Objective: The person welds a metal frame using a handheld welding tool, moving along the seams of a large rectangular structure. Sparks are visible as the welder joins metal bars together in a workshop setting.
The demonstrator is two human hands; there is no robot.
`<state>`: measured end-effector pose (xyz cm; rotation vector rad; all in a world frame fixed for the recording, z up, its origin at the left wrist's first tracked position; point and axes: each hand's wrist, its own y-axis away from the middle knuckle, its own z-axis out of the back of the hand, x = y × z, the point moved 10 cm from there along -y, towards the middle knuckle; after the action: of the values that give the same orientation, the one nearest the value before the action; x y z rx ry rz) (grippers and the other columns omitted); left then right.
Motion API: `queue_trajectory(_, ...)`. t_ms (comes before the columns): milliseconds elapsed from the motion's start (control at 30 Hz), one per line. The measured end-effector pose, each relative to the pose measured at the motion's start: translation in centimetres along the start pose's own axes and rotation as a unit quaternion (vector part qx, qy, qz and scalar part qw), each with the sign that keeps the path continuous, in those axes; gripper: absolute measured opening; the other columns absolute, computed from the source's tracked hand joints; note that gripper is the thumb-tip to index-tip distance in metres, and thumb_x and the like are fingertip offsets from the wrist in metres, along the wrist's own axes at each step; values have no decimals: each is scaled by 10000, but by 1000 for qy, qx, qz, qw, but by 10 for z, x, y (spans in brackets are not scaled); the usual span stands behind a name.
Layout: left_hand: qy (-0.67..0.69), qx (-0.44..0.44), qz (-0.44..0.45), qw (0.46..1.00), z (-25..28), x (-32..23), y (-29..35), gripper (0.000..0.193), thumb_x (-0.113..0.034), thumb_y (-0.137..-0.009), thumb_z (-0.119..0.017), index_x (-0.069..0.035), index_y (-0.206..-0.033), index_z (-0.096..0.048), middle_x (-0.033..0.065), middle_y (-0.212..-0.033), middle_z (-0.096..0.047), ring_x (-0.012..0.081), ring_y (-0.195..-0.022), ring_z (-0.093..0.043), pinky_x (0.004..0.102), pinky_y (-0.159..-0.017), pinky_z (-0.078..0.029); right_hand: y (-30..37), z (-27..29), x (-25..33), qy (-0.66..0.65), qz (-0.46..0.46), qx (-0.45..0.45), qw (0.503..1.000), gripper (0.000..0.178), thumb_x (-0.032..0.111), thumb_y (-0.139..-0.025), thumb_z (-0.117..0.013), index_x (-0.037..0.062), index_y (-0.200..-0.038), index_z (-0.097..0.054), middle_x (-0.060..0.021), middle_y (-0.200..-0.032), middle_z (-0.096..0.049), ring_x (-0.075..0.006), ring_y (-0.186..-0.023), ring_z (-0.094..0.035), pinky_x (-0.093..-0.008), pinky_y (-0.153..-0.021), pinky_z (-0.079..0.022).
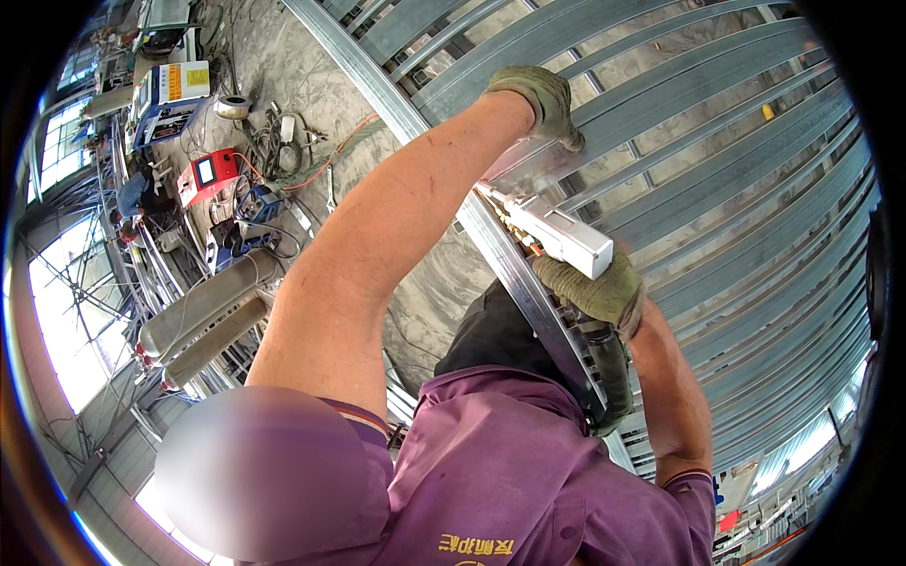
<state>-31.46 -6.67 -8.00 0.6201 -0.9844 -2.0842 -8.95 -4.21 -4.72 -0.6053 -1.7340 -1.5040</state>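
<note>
Head view: white tool (pixel 564 236) gripped in the nearer, right hand (pixel 596 288), long axis slanting up-left toward the metal rail (pixel 366 77); left hand (pixel 536 99) beyond, its grip not determinable.

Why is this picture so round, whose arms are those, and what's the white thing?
It's round because a very wide camera lens on the person's head looks down at their own arms. There's no robot, just two gloved hands. The right hand grips a white, boxy handheld tool, perhaps a welding gun. The left hand seems to rest on long grey metal slats. Off to the left, a red box with a screen sits on the floor.
</note>
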Motion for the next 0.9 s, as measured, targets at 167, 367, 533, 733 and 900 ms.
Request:
queue_trajectory(167, 4, -2, -3, 1000, 0, 1, 1, 786, -731, -878, -831, -96, -1342, -836, 126, -1300, -839, 346, -1223, -795, 494, -1077, -617, -1, 1, 1, -14, 20, -10, 1000, 534, 283, -993, -916, 41, -1439, -753, -79, -1049, -831, -116, -861, -736, -314, -713, -592)
queue_trajectory(367, 5, -13, -5, 1000, 0, 1, 0, 783, -729, -886, -820, -98, -1348, -836, 130, -1340, -827, 351, -1252, -784, 499, -1087, -610, 1, 1, -8, -50, 33, -25, 998, 547, 268, -989, -936, 23, -1442, -752, -56, -1026, -835, -81, -845, -726, -305, -695, -605)
queue_trajectory(533, 11, -4, -4, 1000, -1, 2, 1, 781, -727, -889, -817, -104, -1360, -834, 127, -1354, -823, 354, -1267, -776, 501, -1090, -604, 0, 0, -13, -26, 9, -14, 1000, 540, 264, -991, -935, 29, -1442, -753, -69, -1088, -839, -94, -924, -735, -321, -763, -623)
queue_trajectory(733, 20, 0, -4, 1000, 0, 2, 2, 790, -733, -867, -829, -100, -1340, -845, 130, -1331, -830, 358, -1248, -783, 503, -1075, -610, 0, -2, -15, -38, -7, 9, 999, 522, 299, -1015, -884, 79, -1467, -744, -117, -1153, -852, -150, -960, -793, -335, -779, -643)
queue_trajectory(900, 14, -41, -20, 999, 2, 2, 3, 781, -784, -869, -846, -50, -1135, -871, 111, -1058, -869, 262, -959, -845, 411, -878, -667, 1, -1, -7, -5, 0, 6, 1000, 507, 282, -1020, -881, 80, -1464, -744, -99, -1114, -844, -113, -873, -767, -311, -716, -625)
